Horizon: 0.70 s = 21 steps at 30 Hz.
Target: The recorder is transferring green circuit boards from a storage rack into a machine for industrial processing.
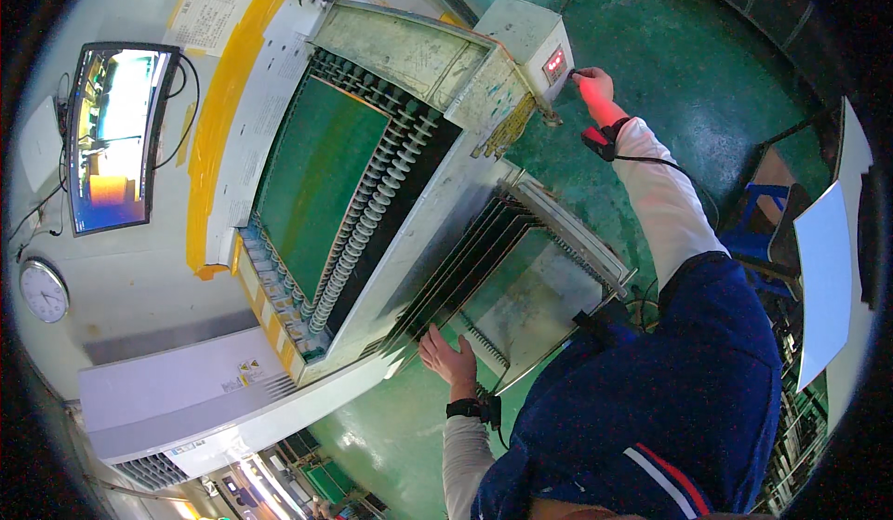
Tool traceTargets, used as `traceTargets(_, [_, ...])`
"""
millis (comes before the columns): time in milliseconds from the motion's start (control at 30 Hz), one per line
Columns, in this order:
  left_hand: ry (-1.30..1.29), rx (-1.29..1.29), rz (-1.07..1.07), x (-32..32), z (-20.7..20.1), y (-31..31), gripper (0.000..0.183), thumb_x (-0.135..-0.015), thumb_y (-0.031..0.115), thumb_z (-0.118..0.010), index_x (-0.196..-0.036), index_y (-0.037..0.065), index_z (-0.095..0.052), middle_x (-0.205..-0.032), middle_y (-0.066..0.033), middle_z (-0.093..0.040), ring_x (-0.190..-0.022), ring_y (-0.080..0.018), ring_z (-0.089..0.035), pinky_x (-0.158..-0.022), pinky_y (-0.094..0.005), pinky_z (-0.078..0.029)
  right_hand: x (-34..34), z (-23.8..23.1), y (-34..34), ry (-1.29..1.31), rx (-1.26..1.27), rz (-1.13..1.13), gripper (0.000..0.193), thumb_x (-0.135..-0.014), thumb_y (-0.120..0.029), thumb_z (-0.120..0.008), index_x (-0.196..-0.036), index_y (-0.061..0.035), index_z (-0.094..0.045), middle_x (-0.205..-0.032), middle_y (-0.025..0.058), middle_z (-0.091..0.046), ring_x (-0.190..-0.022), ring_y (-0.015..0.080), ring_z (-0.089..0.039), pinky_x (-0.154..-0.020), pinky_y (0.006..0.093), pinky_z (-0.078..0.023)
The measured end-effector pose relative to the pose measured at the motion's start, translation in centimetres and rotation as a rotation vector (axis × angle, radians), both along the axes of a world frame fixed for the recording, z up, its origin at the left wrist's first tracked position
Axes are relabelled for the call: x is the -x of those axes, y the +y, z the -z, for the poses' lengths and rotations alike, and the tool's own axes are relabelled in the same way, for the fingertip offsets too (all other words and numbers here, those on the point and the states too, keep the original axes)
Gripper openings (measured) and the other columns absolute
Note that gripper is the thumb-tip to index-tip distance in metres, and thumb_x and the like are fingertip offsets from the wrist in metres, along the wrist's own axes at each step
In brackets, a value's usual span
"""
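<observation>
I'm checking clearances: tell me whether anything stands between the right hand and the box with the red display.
Nothing visible does: the right hand is at the edge of the pale box, fingertips beside its red display.

Around us we see a pale wall (139, 320) carrying a lit screen (116, 139) with loose black cables, a round clock (44, 290) and a printed sheet (214, 8). Near the clock we have a long white unit (181, 394) with a slatted vent. Our green floor (670, 101) is glossy and scuffed, catching pale glints of light. Off to our right is blue-framed furniture (749, 227) beside a pale upright panel (823, 287).
</observation>
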<state>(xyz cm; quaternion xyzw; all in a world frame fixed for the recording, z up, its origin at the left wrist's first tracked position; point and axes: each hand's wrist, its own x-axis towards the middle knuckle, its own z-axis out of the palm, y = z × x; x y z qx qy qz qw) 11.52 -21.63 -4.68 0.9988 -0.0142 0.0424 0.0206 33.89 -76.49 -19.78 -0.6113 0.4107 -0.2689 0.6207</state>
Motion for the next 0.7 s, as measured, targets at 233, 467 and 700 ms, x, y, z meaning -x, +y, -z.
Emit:
traceTargets(233, [-0.007,-0.019,0.017,-0.12,0.24,0.24,0.067,-0.068,0.022,-0.067,-0.127,0.003,-0.042,-0.123,-0.0182,-0.044,-0.118,-0.0373,-0.035,-0.103,-0.0506,-0.024,-0.28,0.98,-0.32,0.023,-0.018,0.023,0.029,-0.070,-0.022,-0.072,-0.090,-0.0016,-0.068,-0.081,0.0103,-0.067,-0.073,0.0195,-0.063,-0.068,0.0316,-0.047])
traceTargets(467, [0.006,-0.002,0.006,-0.08,-0.15,-0.03,0.067,-0.068,0.022,-0.066,-0.127,0.003,-0.043,-0.123,-0.0181,-0.044,-0.118,-0.0372,-0.035,-0.103,-0.0506,-0.024,-0.27,0.67,-0.09,0.025,0.013,0.006,0.024,-0.075,-0.016,-0.068,-0.094,-0.0008,-0.064,-0.077,0.0040,-0.063,-0.062,0.0114,-0.056,-0.052,0.0262,-0.043])
traceTargets(700, [0.000,-0.006,0.021,-0.15,0.10,0.20,0.067,-0.068,0.022,-0.067,-0.127,0.003,-0.042,-0.123,-0.0182,-0.044,-0.118,-0.0369,-0.035,-0.103,-0.0505,-0.024,-0.30,1.01,-0.36,-0.020,-0.005,0.001,0.024,-0.076,-0.016,-0.067,-0.094,-0.0010,-0.063,-0.075,0.0035,-0.062,-0.059,0.0114,-0.055,-0.051,0.0258,-0.042])
